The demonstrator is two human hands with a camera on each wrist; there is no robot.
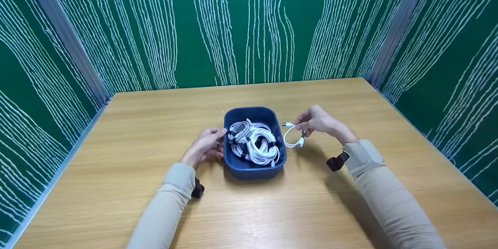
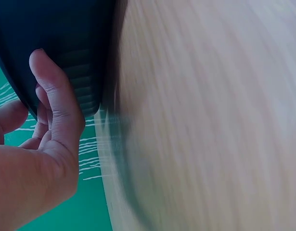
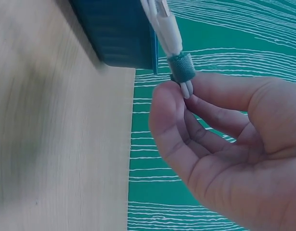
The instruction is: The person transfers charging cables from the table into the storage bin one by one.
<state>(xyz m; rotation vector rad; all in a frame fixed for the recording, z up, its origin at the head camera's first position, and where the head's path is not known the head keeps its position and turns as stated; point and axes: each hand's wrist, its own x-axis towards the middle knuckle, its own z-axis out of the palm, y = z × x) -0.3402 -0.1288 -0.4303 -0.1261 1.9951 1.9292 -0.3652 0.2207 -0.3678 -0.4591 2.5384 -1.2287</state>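
A dark blue bin (image 1: 255,174) stands on the table with several coiled white cables (image 1: 253,148) inside, bound by black straps. At its left side, my left hand (image 1: 204,144) holds the bin wall, the thumb at the rim and the fingers (image 2: 61,98) against the outside. To the right of the bin, my right hand (image 1: 317,120) pinches a short white USB cable (image 1: 301,141) between thumb and fingertips, raised over the table. The cable hangs in a loop toward the bin, its plugs sticking out. In the right wrist view a dark green strap (image 3: 182,67) wraps it at the fingertips.
The wooden table (image 1: 155,124) carries the bin near its middle. Green panels with white wavy lines (image 1: 272,27) rise behind the table and on both sides, joined by grey posts (image 1: 72,35). Small dark wrist cameras (image 1: 337,161) sit at the cuffs.
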